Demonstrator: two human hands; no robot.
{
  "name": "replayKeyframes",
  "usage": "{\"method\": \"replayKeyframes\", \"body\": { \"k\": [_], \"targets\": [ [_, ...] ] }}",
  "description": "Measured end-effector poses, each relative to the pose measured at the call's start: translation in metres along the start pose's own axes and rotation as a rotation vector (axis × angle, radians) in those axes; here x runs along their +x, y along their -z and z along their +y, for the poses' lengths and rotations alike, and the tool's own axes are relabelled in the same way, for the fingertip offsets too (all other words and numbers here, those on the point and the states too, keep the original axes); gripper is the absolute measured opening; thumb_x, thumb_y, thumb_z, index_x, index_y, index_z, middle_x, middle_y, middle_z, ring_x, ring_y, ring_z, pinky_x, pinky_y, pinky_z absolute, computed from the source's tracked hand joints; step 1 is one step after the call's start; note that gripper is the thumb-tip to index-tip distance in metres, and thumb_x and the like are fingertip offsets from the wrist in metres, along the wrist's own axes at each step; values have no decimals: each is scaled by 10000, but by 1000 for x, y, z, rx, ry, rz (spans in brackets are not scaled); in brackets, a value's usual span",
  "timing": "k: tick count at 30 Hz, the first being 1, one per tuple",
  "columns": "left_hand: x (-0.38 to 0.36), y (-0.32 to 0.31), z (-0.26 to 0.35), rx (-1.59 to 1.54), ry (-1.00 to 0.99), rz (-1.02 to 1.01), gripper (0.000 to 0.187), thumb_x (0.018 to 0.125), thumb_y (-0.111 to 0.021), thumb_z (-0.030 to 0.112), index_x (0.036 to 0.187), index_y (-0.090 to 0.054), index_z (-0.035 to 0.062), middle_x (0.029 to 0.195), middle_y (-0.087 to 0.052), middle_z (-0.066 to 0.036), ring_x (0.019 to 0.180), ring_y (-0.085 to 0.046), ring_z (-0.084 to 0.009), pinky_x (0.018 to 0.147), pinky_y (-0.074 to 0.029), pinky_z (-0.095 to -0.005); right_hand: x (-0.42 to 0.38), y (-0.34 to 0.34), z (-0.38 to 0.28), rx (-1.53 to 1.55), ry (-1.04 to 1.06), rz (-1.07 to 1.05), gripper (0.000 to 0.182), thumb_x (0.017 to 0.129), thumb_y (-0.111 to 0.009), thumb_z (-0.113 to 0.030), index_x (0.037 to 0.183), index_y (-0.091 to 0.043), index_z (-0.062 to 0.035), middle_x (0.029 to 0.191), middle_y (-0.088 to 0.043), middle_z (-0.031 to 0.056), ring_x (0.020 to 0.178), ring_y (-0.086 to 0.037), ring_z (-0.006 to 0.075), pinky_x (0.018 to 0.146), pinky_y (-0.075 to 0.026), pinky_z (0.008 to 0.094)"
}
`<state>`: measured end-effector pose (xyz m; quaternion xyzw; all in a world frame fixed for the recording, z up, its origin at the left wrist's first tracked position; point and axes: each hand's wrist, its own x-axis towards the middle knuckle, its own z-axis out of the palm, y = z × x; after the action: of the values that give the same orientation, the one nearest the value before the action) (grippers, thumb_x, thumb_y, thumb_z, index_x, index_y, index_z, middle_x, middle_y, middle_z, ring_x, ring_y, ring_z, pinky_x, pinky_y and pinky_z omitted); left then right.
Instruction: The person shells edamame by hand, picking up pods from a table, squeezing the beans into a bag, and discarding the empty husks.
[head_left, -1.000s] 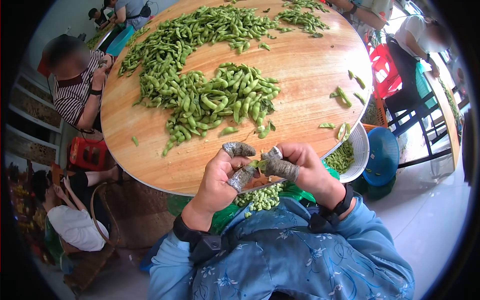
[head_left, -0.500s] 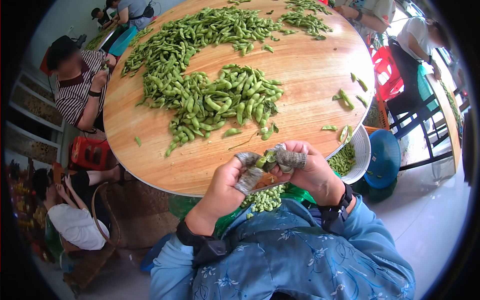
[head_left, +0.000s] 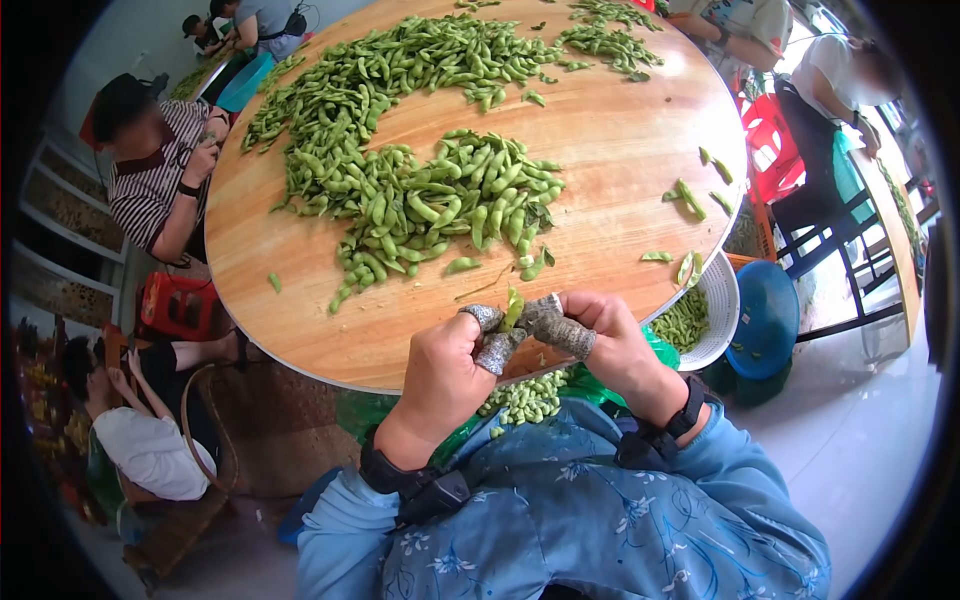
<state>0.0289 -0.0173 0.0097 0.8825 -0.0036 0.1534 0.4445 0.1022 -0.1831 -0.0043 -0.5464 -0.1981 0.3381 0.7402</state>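
Observation:
A green pod point(head_left: 513, 307) stands up between the covered fingertips of my left hand point(head_left: 455, 365), which is closed on it. Grey cloth covers wrap the fingertips of both hands. My right hand point(head_left: 610, 345) is closed beside it, its fingertips meeting those of my left; what it pinches, if anything, is hidden. Both hands are over the near edge of the round wooden table point(head_left: 620, 150). Beyond them lies a large heap of green pods point(head_left: 400, 200). Below my hands, shelled beans point(head_left: 528, 398) lie on green plastic at my lap.
A white basket of pods point(head_left: 712, 310) and a blue basin point(head_left: 765, 320) stand at the right below the table. Loose pods point(head_left: 690, 198) lie near the right edge. A person in a striped shirt point(head_left: 165, 180) sits at the left; others are farther off. Red stool point(head_left: 178, 305) at left.
The pod between my fingers now points upward, where before it lay more sideways. My left hand has turned slightly, and my right hand has shifted a little down.

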Motion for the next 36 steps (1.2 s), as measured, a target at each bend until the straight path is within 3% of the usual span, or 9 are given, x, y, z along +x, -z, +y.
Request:
{"method": "replayKeyframes", "body": {
  "k": [8,10,26,30,32,34,36],
  "targets": [
    [4,5,6,181,-82,-34,120,698,-642,5,801,-585,-14,636,-578,-151,556,-584,-233,512,-436,-297,1,-5,-7,-87,-62,-42,212,873,-543,-159,981,-584,19,848,-592,-16,785,-512,35,681,-424,197],
    [5,3,10,220,-139,-3,82,675,-604,25,714,-537,-2,614,-541,-178,586,-548,-352,514,-427,-407,2,-5,-5,-59,-54,-52,211,875,-539,-159,983,-578,17,851,-593,-10,786,-514,37,680,-426,198],
    [1,5,13,258,-139,-49,86,672,-585,6,733,-525,8,604,-528,-165,601,-543,-347,527,-418,-418,2,-8,-6,-32,-19,-108,209,878,-530,-154,979,-555,27,870,-605,35,803,-548,77,714,-456,231],
    [1,5,11,302,-169,-93,142,615,-553,-26,750,-520,0,634,-536,-162,632,-545,-338,551,-427,-417,2,-6,-4,-95,-3,-96,209,879,-529,-157,966,-552,31,862,-603,35,798,-547,77,711,-454,232],
    [0,4,9,303,-172,-108,165,593,-539,-37,752,-515,-3,647,-538,-162,642,-544,-336,560,-430,-416,2,-7,-3,-79,-54,-87,187,877,-526,-145,944,-551,28,851,-599,31,793,-540,74,704,-452,231],
    [-1,2,7,321,-189,-69,91,656,-603,-2,723,-541,-6,622,-540,-178,593,-546,-355,505,-419,-394,3,-6,-1,-68,-112,-61,167,874,-523,-128,935,-552,25,845,-600,31,791,-540,74,702,-451,230],
    [-2,2,7,339,-203,-73,88,649,-593,-11,716,-537,-6,620,-536,-174,595,-542,-357,509,-419,-399,4,-6,2,-57,-171,-33,148,871,-520,-111,926,-553,22,838,-600,30,790,-540,74,700,-450,229]
  ]
}}
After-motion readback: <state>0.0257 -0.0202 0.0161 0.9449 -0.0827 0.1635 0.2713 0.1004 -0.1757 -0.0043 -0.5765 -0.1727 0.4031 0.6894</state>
